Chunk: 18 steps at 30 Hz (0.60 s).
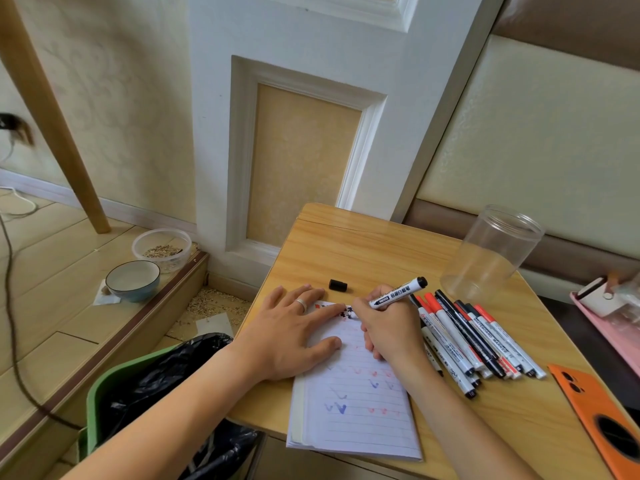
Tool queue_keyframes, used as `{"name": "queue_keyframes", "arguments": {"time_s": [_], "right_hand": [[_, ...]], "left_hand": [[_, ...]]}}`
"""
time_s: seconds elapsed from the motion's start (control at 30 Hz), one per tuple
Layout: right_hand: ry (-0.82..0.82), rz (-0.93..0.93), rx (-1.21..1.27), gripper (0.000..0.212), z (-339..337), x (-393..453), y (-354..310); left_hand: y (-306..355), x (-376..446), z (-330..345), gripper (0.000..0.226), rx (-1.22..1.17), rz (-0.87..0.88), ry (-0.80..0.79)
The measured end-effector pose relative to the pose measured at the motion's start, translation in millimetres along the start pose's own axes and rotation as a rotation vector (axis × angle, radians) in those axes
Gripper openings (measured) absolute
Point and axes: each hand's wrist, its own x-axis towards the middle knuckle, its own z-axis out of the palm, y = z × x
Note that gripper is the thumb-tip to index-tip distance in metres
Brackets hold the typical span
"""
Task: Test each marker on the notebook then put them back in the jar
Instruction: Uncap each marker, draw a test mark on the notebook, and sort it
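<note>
— How many markers do you have, and where?

— One marker (398, 294) is in my right hand (388, 327); my fingers are curled around its barrel, and its tip is down at the top of the notebook (356, 403). The tip itself is hidden behind my fingers. Its black cap (338, 284) lies alone on the table (346, 251), just above my left hand (291, 334). The other markers (474, 341) lie in one pile to the right of the notebook, touching each other. I count about ten, but they overlap, so I cannot be sure.

— And the left hand?

— It lies flat on the notebook's upper left part, fingers straight and spread, one ring on it.

— The jar?

— One clear jar (491, 258) stands behind the pile, with nothing in it.

— What else?

— On the page are some blue and red ticks; several are too pale to count. At the right, one orange phone case (599, 420) is cut off by the edge. On the floor at the left stand two bowls (133, 280) and one green bin (104, 386) with a black bag.
</note>
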Motion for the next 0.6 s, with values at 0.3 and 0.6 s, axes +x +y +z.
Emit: {"name": "queue_keyframes", "arguments": {"time_s": [0.3,0.6], "right_hand": [[-0.022,-0.019,0.045,0.023,1.0,0.8,-0.3],[0.018,0.016,-0.003,0.021,0.1,0.5,0.2]], "left_hand": [[-0.5,-0.5,0.2,0.077,0.012,0.01,0.004],[-1.2,0.0,0.6,0.076,0.003,0.007,0.002]]}}
